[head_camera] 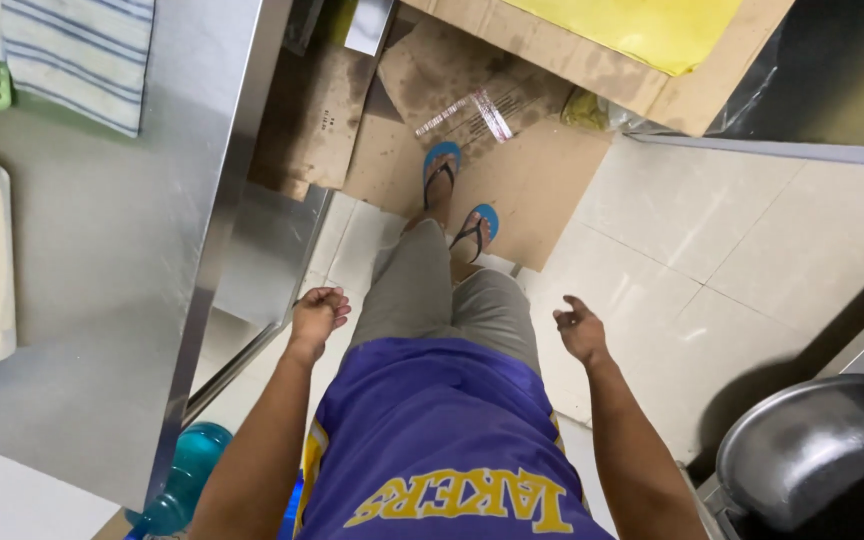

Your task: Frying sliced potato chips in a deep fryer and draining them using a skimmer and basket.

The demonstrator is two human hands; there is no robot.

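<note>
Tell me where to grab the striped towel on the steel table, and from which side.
Take the striped towel by its loose lower corner near the steel table edge, coming from the aisle side with the left hand. It lies flat and draped, so fingers can probably pinch that free corner; its far end is out of view.

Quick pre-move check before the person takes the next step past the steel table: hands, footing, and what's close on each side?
1. Left hand holds nothing: ok, fingers curled, nothing in it.
2. Right hand holds nothing: ok, open and bare.
3. Left hand apart from the steel table edge: ok, beside it, not touching.
4. Footing: not ok, both feet in blue flip-flops stand on loose, stained cardboard sheets over the tiled floor.
5. Metal bowl at the right: ok, apart from the right arm.
6. Blue-green bottle under the table's edge: cannot tell whether it lies in the path.
</note>
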